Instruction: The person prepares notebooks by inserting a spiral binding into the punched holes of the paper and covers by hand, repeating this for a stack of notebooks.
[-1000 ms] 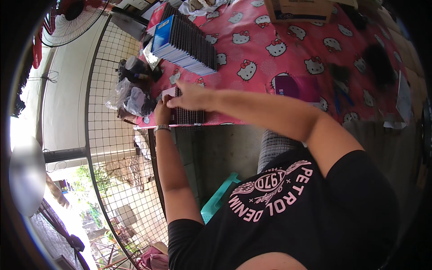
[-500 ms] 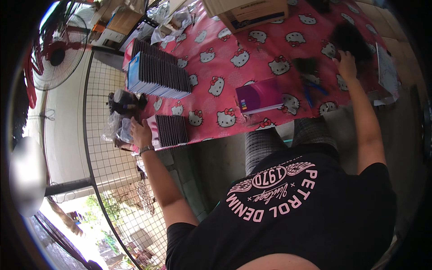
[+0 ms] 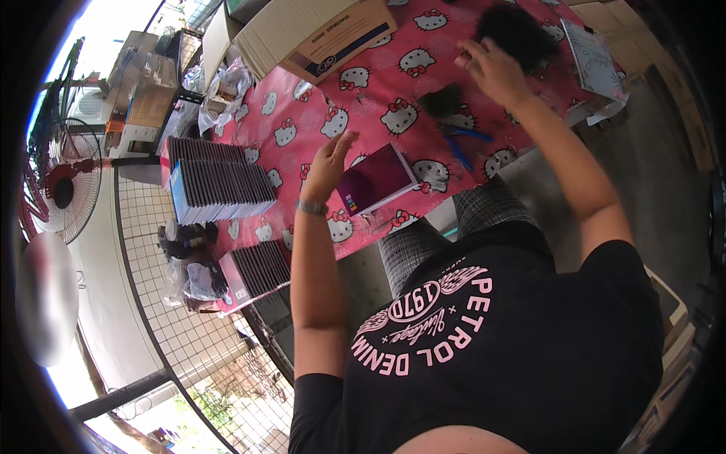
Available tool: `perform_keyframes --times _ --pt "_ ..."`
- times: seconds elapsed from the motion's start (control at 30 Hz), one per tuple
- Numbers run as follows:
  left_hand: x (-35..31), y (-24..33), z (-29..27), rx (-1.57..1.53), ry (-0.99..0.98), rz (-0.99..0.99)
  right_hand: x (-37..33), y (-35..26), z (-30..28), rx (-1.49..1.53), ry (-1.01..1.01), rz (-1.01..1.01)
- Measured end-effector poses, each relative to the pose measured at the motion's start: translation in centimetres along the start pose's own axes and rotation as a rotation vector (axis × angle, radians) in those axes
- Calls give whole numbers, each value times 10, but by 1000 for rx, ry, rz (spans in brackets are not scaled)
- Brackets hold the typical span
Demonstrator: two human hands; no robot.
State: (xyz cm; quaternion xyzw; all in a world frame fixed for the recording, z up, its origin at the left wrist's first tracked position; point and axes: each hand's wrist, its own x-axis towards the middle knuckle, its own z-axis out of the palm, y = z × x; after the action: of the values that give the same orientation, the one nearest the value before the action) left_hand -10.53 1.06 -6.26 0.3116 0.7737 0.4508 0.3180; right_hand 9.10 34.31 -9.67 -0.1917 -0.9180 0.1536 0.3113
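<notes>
From my remote seat I look through a fisheye camera, the left of a head-worn pair. It faces steeply down, close above the black shirt (image 3: 514, 325) at the near side, with the left hand (image 3: 330, 168) and right hand (image 3: 493, 72) farther out. The wide view takes in the pink tablecloth (image 3: 363, 113), reaching the cardboard box (image 3: 336, 45) on the far side and the fan (image 3: 64, 193) at left.

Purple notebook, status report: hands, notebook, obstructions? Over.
Left hand beside purple notebook, seemingly empty. Right hand near black mass, grip unclear. Notebook closed; blue-handled tool at its right.
</notes>
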Motion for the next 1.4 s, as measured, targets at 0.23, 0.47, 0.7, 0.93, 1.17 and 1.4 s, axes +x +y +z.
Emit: perform_keyframes --times 0.23,0.47,0.7,0.93,1.17,1.4 --pt "25 -19 -13 44 -407 -531 -134 -119 20 1406 -1034 1088" --pt "-3 -55 -15 -294 -395 -592 -157 -147 64 1585 -697 1098" --pt "-107 -49 92 -1237 -120 -588 -56 -115 107 1298 -1057 948" --pt "-128 -48 169 -1283 -53 -383 25 -164 121 957 -1609 247" --pt "-132 26 128 247 87 250 25 -119 79 829 -970 333" --pt "-101 26 103 987 219 499 -9 -102 -9 712 -591 235"
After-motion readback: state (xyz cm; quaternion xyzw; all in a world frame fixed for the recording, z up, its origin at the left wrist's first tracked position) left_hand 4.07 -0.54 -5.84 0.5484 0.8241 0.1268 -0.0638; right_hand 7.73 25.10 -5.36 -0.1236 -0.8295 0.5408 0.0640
